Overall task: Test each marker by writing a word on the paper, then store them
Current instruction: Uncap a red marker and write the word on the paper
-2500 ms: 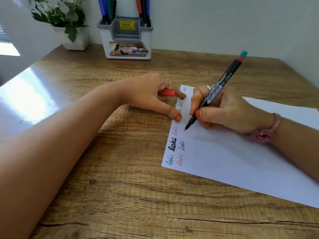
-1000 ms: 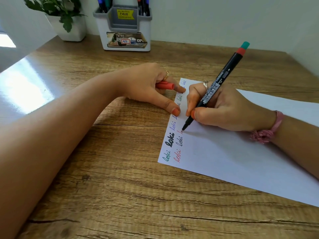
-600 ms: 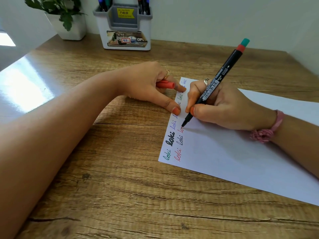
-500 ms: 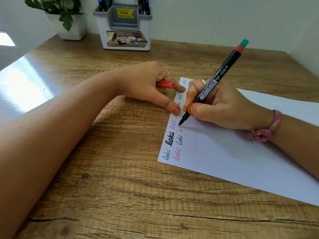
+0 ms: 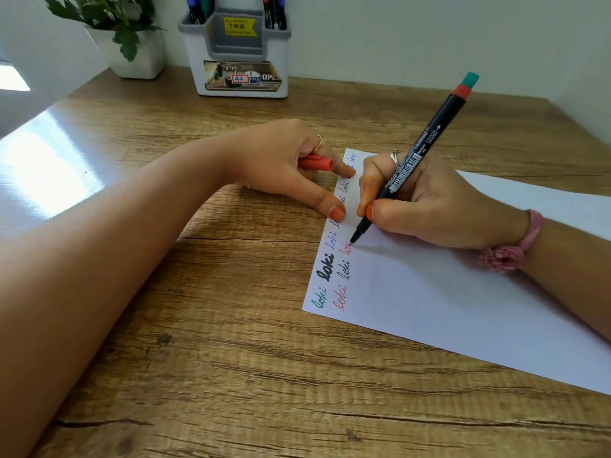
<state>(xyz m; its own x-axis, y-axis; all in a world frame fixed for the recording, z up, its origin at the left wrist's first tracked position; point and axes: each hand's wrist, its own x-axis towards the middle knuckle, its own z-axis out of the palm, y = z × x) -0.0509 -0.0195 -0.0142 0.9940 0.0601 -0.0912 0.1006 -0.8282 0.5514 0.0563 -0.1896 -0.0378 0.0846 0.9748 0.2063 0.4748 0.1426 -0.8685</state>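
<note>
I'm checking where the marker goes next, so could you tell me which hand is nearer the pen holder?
Left. The left hand lies directly below the pen holder; the right hand is farther right.

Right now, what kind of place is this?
Probably a home or office desk set against a wall: a wooden desk, a pen holder full of markers, a potted plant, and paper for writing.

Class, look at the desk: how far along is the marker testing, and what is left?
Done: several coloured test words already line the paper edge. In hand: the right hand grips the marker, tip on a part-written red word, while the left hand holds its red cap and steadies the sheet. Left: finish the word, cap it, store it in the holder.
</note>
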